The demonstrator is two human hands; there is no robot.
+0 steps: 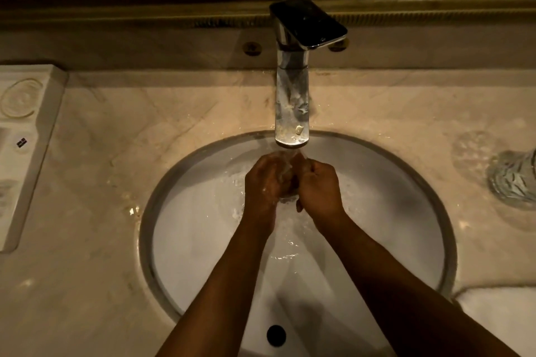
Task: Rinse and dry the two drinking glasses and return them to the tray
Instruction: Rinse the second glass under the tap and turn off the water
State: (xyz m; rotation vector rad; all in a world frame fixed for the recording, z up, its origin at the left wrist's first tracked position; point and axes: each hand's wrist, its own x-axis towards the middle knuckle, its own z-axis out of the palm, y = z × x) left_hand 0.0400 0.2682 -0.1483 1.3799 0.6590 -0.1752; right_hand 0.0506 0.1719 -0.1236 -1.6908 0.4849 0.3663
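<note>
Both forearms reach in from the near edge over the sink. Between the hands a clear drinking glass sits under the running faucet, mostly hidden by curled fingers and blurred by water. Left hand and right hand wrap it from either side. A second glass stands far right on the counter, cut off. Tray at left carries a small unreadable label.
</note>
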